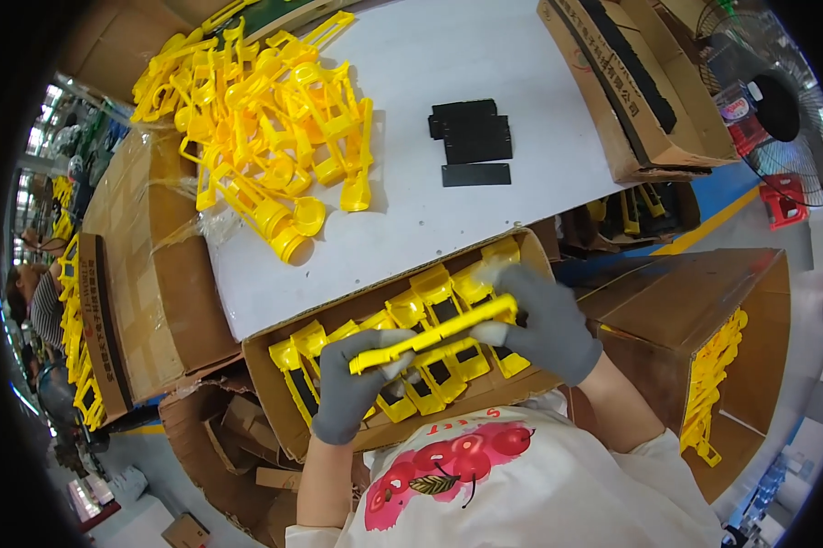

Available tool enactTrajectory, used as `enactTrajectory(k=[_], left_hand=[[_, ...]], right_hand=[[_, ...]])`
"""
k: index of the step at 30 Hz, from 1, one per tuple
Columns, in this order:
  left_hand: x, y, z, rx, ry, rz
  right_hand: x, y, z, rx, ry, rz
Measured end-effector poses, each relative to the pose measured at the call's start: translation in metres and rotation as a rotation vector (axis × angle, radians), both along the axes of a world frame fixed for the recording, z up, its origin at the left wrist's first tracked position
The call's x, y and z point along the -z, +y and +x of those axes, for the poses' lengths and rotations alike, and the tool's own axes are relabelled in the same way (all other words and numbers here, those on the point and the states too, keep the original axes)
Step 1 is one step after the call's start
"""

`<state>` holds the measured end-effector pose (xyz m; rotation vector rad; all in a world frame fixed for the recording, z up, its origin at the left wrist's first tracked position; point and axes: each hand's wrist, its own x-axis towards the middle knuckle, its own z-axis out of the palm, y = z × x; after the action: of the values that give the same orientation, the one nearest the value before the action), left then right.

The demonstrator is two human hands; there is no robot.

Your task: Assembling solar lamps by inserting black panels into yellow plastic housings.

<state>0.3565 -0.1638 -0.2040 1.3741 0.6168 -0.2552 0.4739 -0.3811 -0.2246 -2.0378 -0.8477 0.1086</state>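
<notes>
Both my hands wear grey gloves and hold one long yellow plastic part (434,334) level above an open cardboard box. My left hand (346,391) grips its left end, fingers closed round it. At the other end, my right hand (552,326) has its thumb and fingers closed on the part; its fingertips are slightly blurred. Rows of yellow plastic parts (410,309) with black pads lie in the cardboard box (279,413) beneath. Beyond it, on the white table (393,215), are a heap of yellow parts (274,119) and a small stack of black strips (475,137).
A long carton with black strips (626,82) stands at the table's right. A large taped carton (151,274) is at the left, an open carton of yellow parts (715,384) at the right. A fan (777,105) stands far right; another person (44,301) is far left.
</notes>
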Motion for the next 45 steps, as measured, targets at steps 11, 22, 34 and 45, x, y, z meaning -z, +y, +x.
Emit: enactTrajectory(k=[11,22,34,45], left_hand=[[0.006,-0.031,0.055,0.386,0.096,-0.027],[0.033,-0.059,0.097,0.653,-0.276,0.997],[0.039,0.161,0.103,0.287,-0.067,1.742],[0.014,0.142,0.09,0.089,-0.268,1.492]], right_hand=[[0.0,-0.059,-0.039,0.212,0.481,-0.376],[0.015,0.012,0.102,0.234,-0.153,-0.382],[0.048,0.033,0.139,0.249,-0.202,-0.627],[0.042,0.012,0.115,0.371,-0.157,-0.218]])
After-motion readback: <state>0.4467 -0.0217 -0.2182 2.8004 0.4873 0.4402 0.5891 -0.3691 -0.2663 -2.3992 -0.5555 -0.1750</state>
